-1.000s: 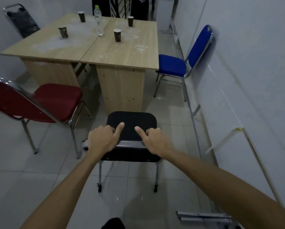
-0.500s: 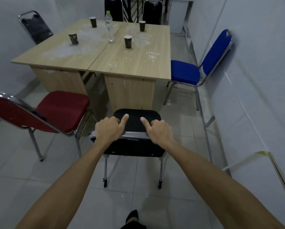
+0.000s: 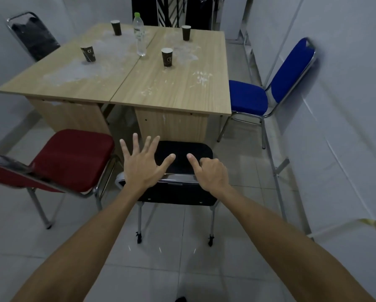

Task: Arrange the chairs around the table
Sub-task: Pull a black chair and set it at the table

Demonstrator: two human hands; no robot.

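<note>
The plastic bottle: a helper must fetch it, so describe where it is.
Find the wooden table in the room's middle. The plastic bottle stands upright by the seam between its two tops, toward the far edge. Unlike the four dark paper cups around it, it is tall, clear and green-capped.

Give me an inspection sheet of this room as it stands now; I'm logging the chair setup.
Surface: wooden table, top smeared with white marks.
Job's things: black chair at the near end; red chair beside it; blue chair at the right side; dark chair at the far left.
Clutter: four paper cups, one water bottle.
Grippers: left hand spread open over the backrest; right hand curled on the backrest.
Cables: nothing seen.
Surroundings: white walls, tiled floor.
</note>
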